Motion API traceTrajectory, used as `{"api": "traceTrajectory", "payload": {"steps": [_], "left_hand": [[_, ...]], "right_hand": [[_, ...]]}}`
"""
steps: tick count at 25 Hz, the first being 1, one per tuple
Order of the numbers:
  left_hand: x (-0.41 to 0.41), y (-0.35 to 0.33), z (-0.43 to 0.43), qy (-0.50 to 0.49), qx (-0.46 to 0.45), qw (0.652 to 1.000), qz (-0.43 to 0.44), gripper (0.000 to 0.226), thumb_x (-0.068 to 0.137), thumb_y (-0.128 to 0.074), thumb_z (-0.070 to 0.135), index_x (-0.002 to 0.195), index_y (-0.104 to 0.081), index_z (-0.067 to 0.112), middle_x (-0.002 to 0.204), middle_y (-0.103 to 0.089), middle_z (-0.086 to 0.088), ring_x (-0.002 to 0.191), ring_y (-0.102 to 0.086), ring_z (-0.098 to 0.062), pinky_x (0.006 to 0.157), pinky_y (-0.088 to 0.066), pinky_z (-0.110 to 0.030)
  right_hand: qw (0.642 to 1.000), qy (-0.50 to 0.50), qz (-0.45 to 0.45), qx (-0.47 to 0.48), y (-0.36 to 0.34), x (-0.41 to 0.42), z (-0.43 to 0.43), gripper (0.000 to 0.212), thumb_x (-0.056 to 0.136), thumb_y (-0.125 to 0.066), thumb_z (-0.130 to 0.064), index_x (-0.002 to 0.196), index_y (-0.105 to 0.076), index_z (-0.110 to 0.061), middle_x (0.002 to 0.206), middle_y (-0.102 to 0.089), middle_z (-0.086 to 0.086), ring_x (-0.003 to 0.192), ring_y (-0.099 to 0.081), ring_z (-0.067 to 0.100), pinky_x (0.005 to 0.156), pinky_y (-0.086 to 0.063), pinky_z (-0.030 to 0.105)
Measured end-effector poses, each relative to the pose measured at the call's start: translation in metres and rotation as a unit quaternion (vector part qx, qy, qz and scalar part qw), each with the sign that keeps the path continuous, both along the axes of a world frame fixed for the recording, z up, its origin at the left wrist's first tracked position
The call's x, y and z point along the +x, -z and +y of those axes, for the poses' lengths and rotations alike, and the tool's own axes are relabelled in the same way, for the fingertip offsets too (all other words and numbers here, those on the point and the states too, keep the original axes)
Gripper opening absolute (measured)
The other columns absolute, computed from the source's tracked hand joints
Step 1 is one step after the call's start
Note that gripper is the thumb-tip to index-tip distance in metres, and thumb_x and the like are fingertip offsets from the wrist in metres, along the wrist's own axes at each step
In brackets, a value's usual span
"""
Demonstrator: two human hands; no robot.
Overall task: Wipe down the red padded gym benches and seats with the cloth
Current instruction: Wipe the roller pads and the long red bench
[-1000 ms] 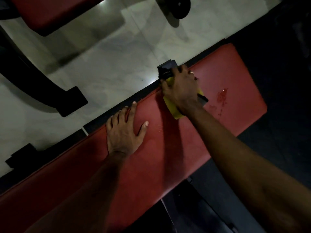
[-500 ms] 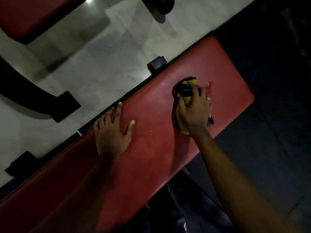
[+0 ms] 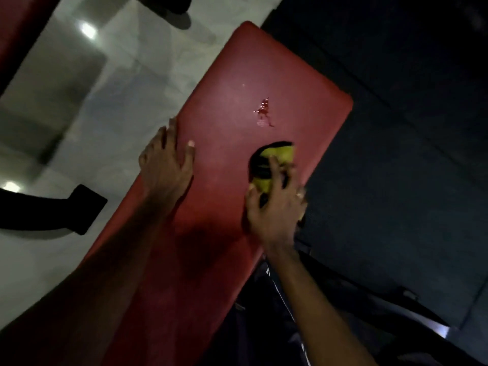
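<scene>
A long red padded bench [image 3: 227,83] runs from the bottom left up to the top middle of the head view. My right hand [image 3: 274,207] presses a yellow and black cloth [image 3: 277,157] onto the pad near its right edge, fingers curled over it. A small wet shiny patch [image 3: 264,112] lies on the pad just beyond the cloth. My left hand [image 3: 166,165] rests flat on the bench's left edge, fingers spread and holding nothing.
Pale glossy tiled floor [image 3: 105,107] lies left of the bench, with a black machine foot [image 3: 79,207] on it. Another red pad [image 3: 15,27] shows at the top left. Dark rubber flooring [image 3: 409,128] fills the right side. A dark frame part [image 3: 169,3] sits at the top.
The view has swung so the bench now points more upward. My right hand dragged the cloth back off the wet patch toward the bench's near right edge. My left hand stayed planted.
</scene>
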State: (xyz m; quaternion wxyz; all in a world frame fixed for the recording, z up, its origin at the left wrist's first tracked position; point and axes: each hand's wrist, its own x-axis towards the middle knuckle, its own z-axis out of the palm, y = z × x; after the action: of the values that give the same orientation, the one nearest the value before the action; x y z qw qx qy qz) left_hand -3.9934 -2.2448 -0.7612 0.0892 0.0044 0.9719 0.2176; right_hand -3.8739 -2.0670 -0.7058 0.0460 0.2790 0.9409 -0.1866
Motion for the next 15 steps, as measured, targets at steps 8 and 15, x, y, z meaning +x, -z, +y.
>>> {"api": "traceTrajectory", "payload": {"steps": [8, 15], "left_hand": [[0.001, 0.011, 0.002, -0.008, -0.056, 0.997, 0.044, 0.062, 0.102, -0.035, 0.053, 0.157, -0.026, 0.025, 0.147, -0.048, -0.014, 0.125, -0.051, -0.039, 0.102, -0.040, -0.051], [-0.001, 0.009, 0.005, -0.025, -0.060, 0.996, 0.054, 0.062, 0.101, -0.038, 0.049, 0.157, -0.029, 0.023, 0.145, -0.050, -0.015, 0.120, -0.053, -0.039, 0.097, -0.043, -0.050]], "right_hand": [[0.988, 0.137, 0.070, -0.024, 0.015, -0.032, 0.084, 0.069, 0.080, -0.062, -0.021, 0.146, -0.043, -0.031, 0.145, -0.040, 0.009, 0.122, -0.043, 0.033, 0.096, -0.045, 0.053], [0.976, -0.216, 0.017, -0.004, 0.012, -0.091, 0.073, 0.061, 0.088, -0.063, -0.034, 0.146, -0.043, -0.029, 0.147, -0.043, 0.009, 0.123, -0.047, 0.035, 0.099, -0.044, 0.053]]}}
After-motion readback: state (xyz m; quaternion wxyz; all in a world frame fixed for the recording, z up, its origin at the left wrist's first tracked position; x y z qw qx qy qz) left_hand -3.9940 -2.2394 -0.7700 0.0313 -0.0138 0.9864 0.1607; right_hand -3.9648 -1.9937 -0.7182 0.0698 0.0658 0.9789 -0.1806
